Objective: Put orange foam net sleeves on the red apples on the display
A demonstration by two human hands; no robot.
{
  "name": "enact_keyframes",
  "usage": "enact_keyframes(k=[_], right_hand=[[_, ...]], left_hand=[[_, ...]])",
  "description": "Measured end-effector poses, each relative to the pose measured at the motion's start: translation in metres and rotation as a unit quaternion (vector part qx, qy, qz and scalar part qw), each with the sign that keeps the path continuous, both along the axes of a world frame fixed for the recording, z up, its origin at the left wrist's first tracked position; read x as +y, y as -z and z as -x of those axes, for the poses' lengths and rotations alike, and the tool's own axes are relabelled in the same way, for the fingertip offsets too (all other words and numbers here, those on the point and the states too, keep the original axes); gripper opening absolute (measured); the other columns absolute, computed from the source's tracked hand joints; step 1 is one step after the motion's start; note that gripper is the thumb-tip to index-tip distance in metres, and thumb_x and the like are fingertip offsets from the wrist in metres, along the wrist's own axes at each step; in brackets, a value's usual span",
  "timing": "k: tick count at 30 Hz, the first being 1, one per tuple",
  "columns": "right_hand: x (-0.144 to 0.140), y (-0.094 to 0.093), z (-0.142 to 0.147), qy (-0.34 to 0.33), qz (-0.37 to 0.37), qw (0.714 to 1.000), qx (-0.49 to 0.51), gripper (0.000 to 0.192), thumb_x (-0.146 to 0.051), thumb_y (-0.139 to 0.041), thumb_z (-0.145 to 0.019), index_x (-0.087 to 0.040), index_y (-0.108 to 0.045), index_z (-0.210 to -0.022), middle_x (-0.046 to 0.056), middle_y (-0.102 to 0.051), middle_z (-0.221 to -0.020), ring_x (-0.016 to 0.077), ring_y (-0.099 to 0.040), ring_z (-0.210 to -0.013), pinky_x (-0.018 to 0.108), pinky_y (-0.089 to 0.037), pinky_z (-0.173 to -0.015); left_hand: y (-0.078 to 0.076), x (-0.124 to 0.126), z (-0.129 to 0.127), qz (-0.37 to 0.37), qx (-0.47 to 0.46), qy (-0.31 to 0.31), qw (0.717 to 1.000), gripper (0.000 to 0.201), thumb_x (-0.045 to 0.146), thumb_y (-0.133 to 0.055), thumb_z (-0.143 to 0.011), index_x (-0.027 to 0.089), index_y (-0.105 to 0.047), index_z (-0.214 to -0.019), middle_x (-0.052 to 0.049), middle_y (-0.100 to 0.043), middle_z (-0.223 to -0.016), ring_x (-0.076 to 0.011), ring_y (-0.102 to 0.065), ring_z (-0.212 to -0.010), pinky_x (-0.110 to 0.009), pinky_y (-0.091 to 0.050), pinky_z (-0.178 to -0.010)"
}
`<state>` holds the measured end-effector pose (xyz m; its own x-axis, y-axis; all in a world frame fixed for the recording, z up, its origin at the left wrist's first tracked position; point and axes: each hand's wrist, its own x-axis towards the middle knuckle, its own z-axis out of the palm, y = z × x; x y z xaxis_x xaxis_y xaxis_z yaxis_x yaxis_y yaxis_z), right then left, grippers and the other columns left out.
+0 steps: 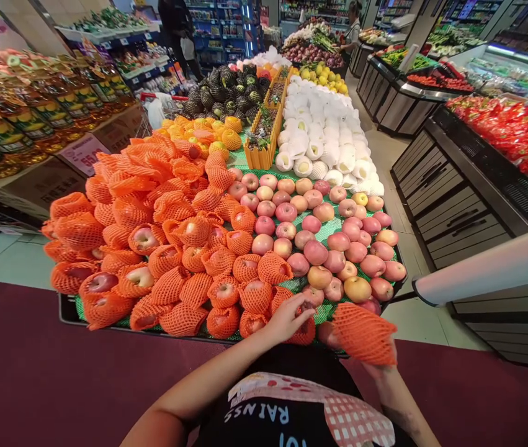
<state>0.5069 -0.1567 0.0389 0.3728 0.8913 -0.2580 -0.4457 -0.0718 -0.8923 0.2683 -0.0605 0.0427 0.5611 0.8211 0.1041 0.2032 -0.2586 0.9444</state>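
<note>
The person is standing at the near edge of a fruit display counter (66,313) lined with green matting. The left hand (286,320) is reaching forward over the front row, its fingers (304,304) spread and loosely curled, resting on or just above a netted apple (304,332); whether the grip is actually closing on that fruit cannot be told, since the hand is covering the contact. The right hand (382,366) is holding an orange foam net sleeve (365,333) from beneath, the grip pinching its lower edge, with most of the hand hidden behind the sleeve. The sleeve is sitting at the near right corner of the counter, just beside the left hand and touching or overlapping a bare apple (326,335) behind it. In judgement, the sleeve is very light, soft and stretchy, collapsing easily, so it is best taken at its open rim with fingertips spreading it. The apples look firm, smooth and moderately heavy, liable to bruise and to roll; cupping one around its middle appears safest. Sleeved apples (170,261) are filling the left of the counter, bare apples (329,242) the right, with white-wrapped fruit (329,136) beyond.
</note>
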Motion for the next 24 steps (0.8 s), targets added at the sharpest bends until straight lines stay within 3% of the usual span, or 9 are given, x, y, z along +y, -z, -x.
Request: enact_keyframes(k=[2,5,7,10,14,18,21,24], right_hand=[[0.007,-0.014,-0.011,0.03,0.008,0.999,0.038,0.042,-0.072,-0.068,-0.074,-0.037,-0.078,-0.095,0.008,-0.078,-0.112,0.0387,-0.068,-0.114,0.06,-0.054,-0.096],[0.011,-0.033,-0.018,0.09,-0.025,0.994,0.063,0.036,-0.068,-0.063,-0.079,-0.039,-0.076,-0.097,0.002,-0.074,-0.119,0.0331,-0.062,-0.124,0.053,-0.052,-0.1],[0.008,-0.038,-0.018,0.11,-0.04,0.991,0.059,0.038,-0.068,-0.061,-0.08,-0.038,-0.076,-0.099,0.002,-0.074,-0.119,0.0322,-0.062,-0.122,0.051,-0.053,-0.097],[0.001,-0.034,-0.014,0.132,-0.022,0.988,0.072,0.043,-0.066,-0.064,-0.078,-0.035,-0.075,-0.107,0.003,-0.072,-0.124,0.0317,-0.062,-0.122,0.048,-0.055,-0.091],[-0.007,-0.019,-0.008,0.132,-0.01,0.986,0.098,0.05,-0.061,-0.072,-0.073,-0.035,-0.071,-0.116,0.002,-0.071,-0.13,0.0284,-0.063,-0.119,0.045,-0.056,-0.089],[-0.006,-0.008,-0.004,0.131,-0.015,0.983,0.126,0.049,-0.057,-0.077,-0.069,-0.034,-0.071,-0.112,0.002,-0.074,-0.126,0.0278,-0.066,-0.114,0.044,-0.058,-0.086],[-0.002,-0.006,-0.002,0.135,-0.007,0.983,0.126,0.05,-0.057,-0.077,-0.067,-0.033,-0.072,-0.111,0.003,-0.074,-0.125,0.0299,-0.065,-0.117,0.048,-0.056,-0.092],[0.001,-0.007,-0.002,0.128,0.0,0.986,0.11,0.046,-0.057,-0.074,-0.071,-0.033,-0.072,-0.11,0.003,-0.075,-0.122,0.0303,-0.064,-0.118,0.052,-0.051,-0.099]], left_hand=[[0.0,0.015,-0.014,-0.067,0.104,-0.052,0.991,0.031,0.035,-0.054,-0.099,0.02,-0.059,-0.126,-0.012,-0.065,-0.121,-0.0272,-0.061,-0.114,-0.039,-0.049,-0.098],[0.0,0.03,-0.042,-0.105,0.269,-0.128,0.949,0.064,0.043,-0.06,-0.095,0.012,-0.041,-0.148,-0.022,-0.057,-0.135,-0.0352,-0.059,-0.121,-0.041,-0.052,-0.093],[-0.002,0.034,-0.061,-0.105,0.333,-0.146,0.926,0.079,0.053,-0.059,-0.094,0.008,-0.034,-0.153,-0.025,-0.059,-0.132,-0.0371,-0.062,-0.117,-0.039,-0.053,-0.086],[-0.006,0.04,-0.083,-0.103,0.385,-0.139,0.906,0.081,0.061,-0.051,-0.096,0.008,-0.033,-0.154,-0.025,-0.065,-0.117,-0.0356,-0.067,-0.103,-0.037,-0.053,-0.076],[-0.005,0.051,-0.093,-0.117,0.41,-0.124,0.896,0.076,0.063,-0.049,-0.096,0.012,-0.039,-0.152,-0.022,-0.068,-0.108,-0.0337,-0.07,-0.095,-0.034,-0.051,-0.07],[-0.007,0.055,-0.083,-0.127,0.384,-0.107,0.908,0.071,0.062,-0.061,-0.091,0.017,-0.047,-0.144,-0.017,-0.073,-0.105,-0.0336,-0.072,-0.095,-0.036,-0.052,-0.073],[-0.023,0.048,-0.068,-0.114,0.343,-0.131,0.923,0.076,0.069,-0.065,-0.084,0.017,-0.052,-0.138,-0.015,-0.075,-0.1,-0.0341,-0.073,-0.091,-0.036,-0.051,-0.071],[-0.052,0.05,-0.046,-0.103,0.305,-0.187,0.928,0.078,0.076,-0.063,-0.081,0.019,-0.054,-0.132,-0.012,-0.075,-0.093,-0.0328,-0.073,-0.085,-0.034,-0.048,-0.068]])
